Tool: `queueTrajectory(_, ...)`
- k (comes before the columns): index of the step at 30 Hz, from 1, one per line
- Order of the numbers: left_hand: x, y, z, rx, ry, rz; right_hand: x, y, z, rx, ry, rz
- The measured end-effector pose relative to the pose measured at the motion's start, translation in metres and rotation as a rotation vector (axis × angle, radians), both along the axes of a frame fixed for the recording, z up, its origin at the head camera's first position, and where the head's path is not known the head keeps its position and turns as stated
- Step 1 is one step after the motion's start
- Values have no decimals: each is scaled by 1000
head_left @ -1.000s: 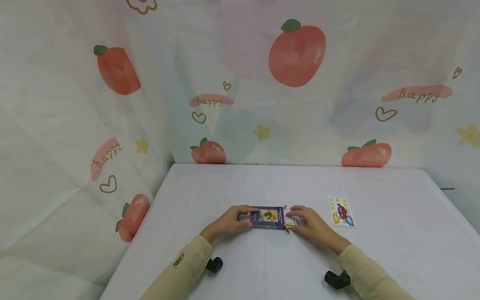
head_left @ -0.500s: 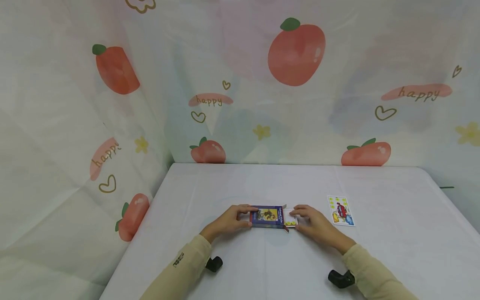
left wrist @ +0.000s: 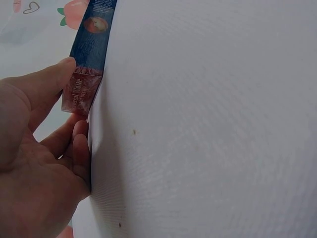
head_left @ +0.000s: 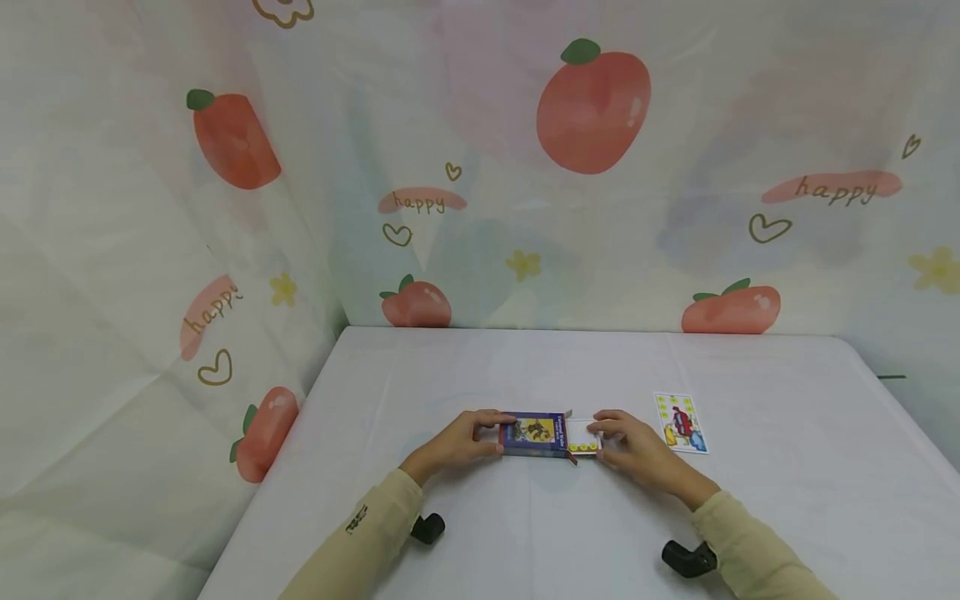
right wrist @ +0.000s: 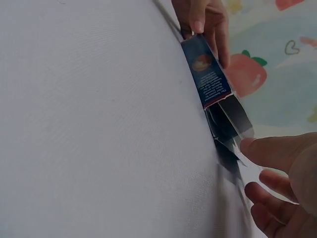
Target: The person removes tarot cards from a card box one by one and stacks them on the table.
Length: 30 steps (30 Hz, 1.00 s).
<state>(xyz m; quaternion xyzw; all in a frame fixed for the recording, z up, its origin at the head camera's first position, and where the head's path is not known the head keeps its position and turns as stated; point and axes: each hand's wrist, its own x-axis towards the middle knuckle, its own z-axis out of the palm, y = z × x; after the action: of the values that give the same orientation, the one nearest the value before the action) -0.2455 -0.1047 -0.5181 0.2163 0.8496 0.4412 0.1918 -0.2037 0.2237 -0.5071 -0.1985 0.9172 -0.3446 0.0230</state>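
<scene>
A blue card box (head_left: 534, 432) with a yellow picture on its face lies flat on the white table. My left hand (head_left: 459, 437) holds its left end between thumb and fingers; the left wrist view shows the thumb on the side of the box by its red end panel (left wrist: 81, 92). At the right end the flaps stand open, and a card (head_left: 581, 437), white with yellow dots, sticks partway out. My right hand (head_left: 637, 450) pinches its outer end. Whether more cards lie beneath it is hard to tell. The right wrist view shows the open box mouth (right wrist: 223, 119).
A loose picture card (head_left: 681, 423) lies face up on the table (head_left: 450, 367), just beyond my right hand. Black wrist-camera pieces (head_left: 688, 558) jut from both sleeves. A fruit-printed cloth (head_left: 480, 108) hangs behind and at the left.
My right hand has moved right, and more of the white card shows outside the box. The left hand and the box have stayed in place.
</scene>
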Motion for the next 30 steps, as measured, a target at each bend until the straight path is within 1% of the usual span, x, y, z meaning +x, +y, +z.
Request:
queueTrajectory(6,1,-1,1,5,1,-1,2,3,6,-14,20,4)
queueTrajectory(13,0,-1,-1,7,-3,-1,1,8,8,-65,-2,7)
queueTrajectory(18,-1,-1,-2,14,1,-6,0,11,7,-186,-64,31)
queueTrajectory(21,-1,-1,-2,14,1,-7,0,12,5,-242,-100,29)
queueTrajectory(30,1,-1,1,20,-13,-7,2,19,5,-248,-161,-46)
